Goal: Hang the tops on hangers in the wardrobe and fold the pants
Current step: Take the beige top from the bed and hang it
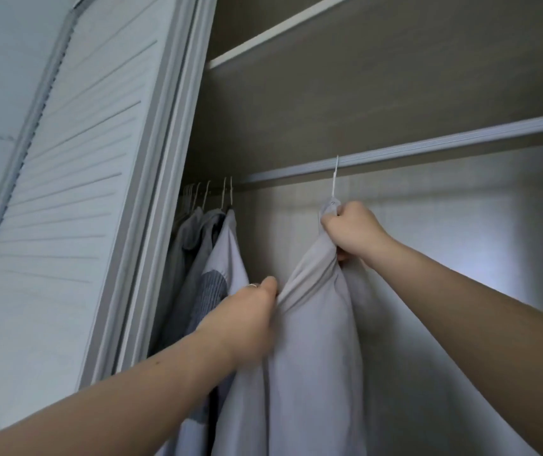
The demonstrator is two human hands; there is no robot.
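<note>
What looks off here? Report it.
The top is bunched, not hanging flat: folds gather below the right hand gripping its collar and where the left hand pinches it. Nothing else stands out.

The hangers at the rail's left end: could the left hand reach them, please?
Probably yes: the left hand, gripping the pale top, is below those hangers with open space between, once it lets go.

We see only the hanger hook [335, 175]; the rest lies inside the pale grey top [312, 357], whose hem runs off the bottom edge. The left hand [247, 315] is blurred, its fingertips buried in a fold of cloth. At centre left, the hooks above the hung shirts [207, 258] are too small for us to count.
</note>
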